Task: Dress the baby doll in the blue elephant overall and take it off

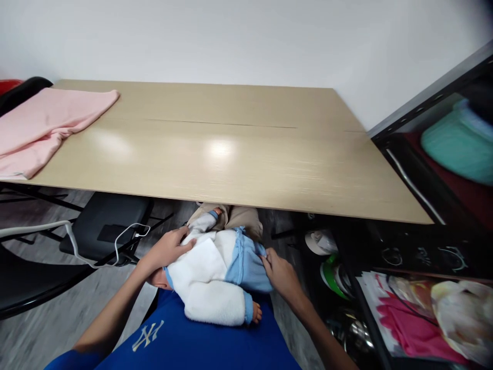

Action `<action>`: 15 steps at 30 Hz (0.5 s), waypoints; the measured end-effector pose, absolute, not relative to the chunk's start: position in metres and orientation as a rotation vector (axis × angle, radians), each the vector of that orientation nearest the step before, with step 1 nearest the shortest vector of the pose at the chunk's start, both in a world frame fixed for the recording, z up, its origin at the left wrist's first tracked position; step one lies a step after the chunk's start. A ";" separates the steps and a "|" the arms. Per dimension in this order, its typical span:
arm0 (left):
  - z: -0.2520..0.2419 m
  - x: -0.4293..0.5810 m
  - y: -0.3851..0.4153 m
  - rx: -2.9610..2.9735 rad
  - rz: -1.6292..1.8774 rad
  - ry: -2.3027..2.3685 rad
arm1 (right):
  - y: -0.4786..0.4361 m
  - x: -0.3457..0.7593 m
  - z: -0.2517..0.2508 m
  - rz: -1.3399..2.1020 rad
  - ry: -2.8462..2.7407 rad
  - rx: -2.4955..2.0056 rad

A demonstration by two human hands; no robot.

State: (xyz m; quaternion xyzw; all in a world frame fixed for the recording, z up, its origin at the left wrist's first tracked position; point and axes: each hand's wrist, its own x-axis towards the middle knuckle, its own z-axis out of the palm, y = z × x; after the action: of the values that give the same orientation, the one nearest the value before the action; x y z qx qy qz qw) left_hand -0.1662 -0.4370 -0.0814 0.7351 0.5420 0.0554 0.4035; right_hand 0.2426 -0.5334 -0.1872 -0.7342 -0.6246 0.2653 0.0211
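Note:
A baby doll (206, 262) in a fluffy white top with light blue cuffs lies across my lap, its head to the left and mostly hidden. My left hand (171, 249) grips the doll's upper body near the shoulder, thumb across the chest and fingers partly out of sight. At the doll's lower end, my right hand (278, 270) pinches the side of its light blue pants (246, 262). One small doll hand (257, 312) pokes out of the near sleeve; the other sleeve points away toward the table.
A wooden table (231, 169) stands before me, with a pink cloth (50, 123) at its left. Lower left are a black folding chair (102, 231) and a white cable (73, 246). Black shelves on the right hold a pink cloth item (412, 324) and a teal container (458, 144).

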 end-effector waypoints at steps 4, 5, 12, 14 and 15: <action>-0.082 -0.167 -0.438 1.833 0.145 1.375 | -0.532 0.272 -0.183 0.735 -1.777 -2.280; -0.082 -0.167 -0.438 1.829 0.147 1.378 | -0.531 0.278 -0.182 0.726 -1.740 -2.270; -0.083 -0.168 -0.439 1.849 0.144 1.405 | -0.524 0.315 -0.179 0.698 -1.520 -2.216; -0.084 -0.167 -0.439 1.857 0.140 1.409 | -0.524 0.323 -0.179 0.694 -1.487 -2.203; -0.084 -0.166 -0.439 1.857 0.138 1.409 | -0.525 0.326 -0.179 0.694 -1.484 -2.190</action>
State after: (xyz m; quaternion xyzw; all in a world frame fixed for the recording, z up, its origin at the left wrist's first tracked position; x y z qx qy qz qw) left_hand -0.1664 -0.4388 -0.0845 0.7316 0.5549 0.0544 0.3924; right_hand 0.3264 -0.5248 -0.1787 -0.7842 -0.5314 0.2487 0.2018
